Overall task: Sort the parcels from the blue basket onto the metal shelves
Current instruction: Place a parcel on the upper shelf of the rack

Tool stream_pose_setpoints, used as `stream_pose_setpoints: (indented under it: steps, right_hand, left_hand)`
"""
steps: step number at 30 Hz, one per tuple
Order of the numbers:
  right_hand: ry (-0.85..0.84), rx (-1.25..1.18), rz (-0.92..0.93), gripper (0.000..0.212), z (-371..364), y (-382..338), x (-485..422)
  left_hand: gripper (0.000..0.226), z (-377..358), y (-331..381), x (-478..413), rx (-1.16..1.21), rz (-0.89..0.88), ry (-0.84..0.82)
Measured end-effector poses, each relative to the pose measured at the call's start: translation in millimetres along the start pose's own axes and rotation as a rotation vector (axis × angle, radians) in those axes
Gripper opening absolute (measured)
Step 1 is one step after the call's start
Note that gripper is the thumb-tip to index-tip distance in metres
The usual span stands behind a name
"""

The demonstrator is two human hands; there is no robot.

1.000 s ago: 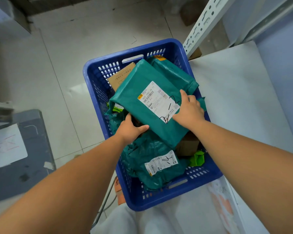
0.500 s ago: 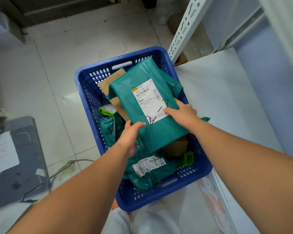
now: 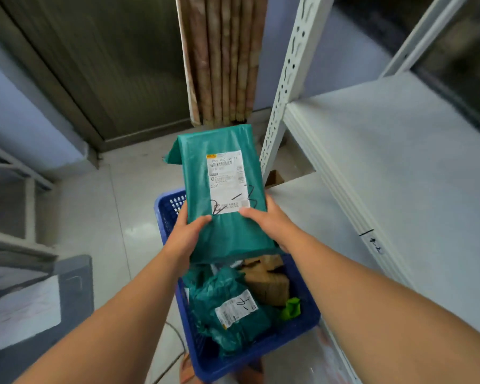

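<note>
One parcel (image 3: 198, 173) between left hand (image 3: 187, 236), right hand (image 3: 272, 225); label (image 3: 225, 181) perhaps "0301"

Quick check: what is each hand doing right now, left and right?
Left hand: grips the green parcel at its lower left edge.
Right hand: grips the same parcel at its lower right edge.

One head-worn wide-angle view only. Looks forward and steeply down along both forearms, close above the fingers (image 3: 250, 212) of the left hand (image 3: 187, 236) and right hand (image 3: 273, 227) gripping a teal plastic mailer bag (image 3: 197, 184). Takes in the blue slotted plastic basket (image 3: 233, 364) beneath the fingers, the white metal shelf board (image 3: 399, 167) right of them.
</note>
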State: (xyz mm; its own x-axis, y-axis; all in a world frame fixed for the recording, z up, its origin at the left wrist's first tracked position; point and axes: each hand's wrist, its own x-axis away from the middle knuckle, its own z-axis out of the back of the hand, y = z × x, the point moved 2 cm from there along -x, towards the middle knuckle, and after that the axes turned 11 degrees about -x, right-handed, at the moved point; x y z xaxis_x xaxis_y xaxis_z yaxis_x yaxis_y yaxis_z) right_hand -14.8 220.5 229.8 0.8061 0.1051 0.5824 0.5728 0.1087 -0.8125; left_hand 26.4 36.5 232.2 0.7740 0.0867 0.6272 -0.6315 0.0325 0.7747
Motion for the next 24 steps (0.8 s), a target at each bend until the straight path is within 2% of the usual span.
stream_pose_setpoints:
  steps: [3, 6, 8, 12, 14, 17, 21, 24]
  right_hand:
    - [-0.051, -0.029, 0.062, 0.063, -5.7, -51.9, 38.8]
    - [-0.061, -0.014, 0.102, 0.086, -11.0, -101.6, 76.8]
    - [-0.059, -0.039, 0.176, 0.090, -12.0, -130.7, 99.7]
    - [-0.015, -0.079, 0.367, 0.065, -13.6, -185.5, 159.1]
    - [0.021, -0.104, 0.477, 0.062, -13.6, -209.8, 194.2]
    - [0.092, -0.082, 0.592, 0.070, -12.8, -239.7, 245.4]
    - [0.215, -0.016, 0.705, 0.092, -30.9, -261.2, 316.6]
    - [0.313, -0.003, 0.771, 0.093, -49.2, -261.9, 366.5]
  left_hand:
    - [0.049, 19.5, 57.5, 45.7, -0.093, -0.090, -0.021]
    - [0.054, 39.2, 114.5, 88.9, -0.169, -0.236, -0.038]
    - [0.059, 50.6, 152.0, 115.4, -0.221, -0.324, -0.048]
    - [0.068, 60.1, 213.8, 160.3, -0.257, -0.503, -0.064]
    - [0.067, 60.1, 237.4, 185.6, -0.248, -0.582, -0.088]
    - [0.063, 59.1, 265.1, 223.2, -0.226, -0.679, -0.137]
    - [0.066, 77.1, 282.3, 275.2, -0.190, -0.818, -0.201]
    - [0.068, 91.6, 283.6, 314.7, -0.243, -0.892, -0.264]
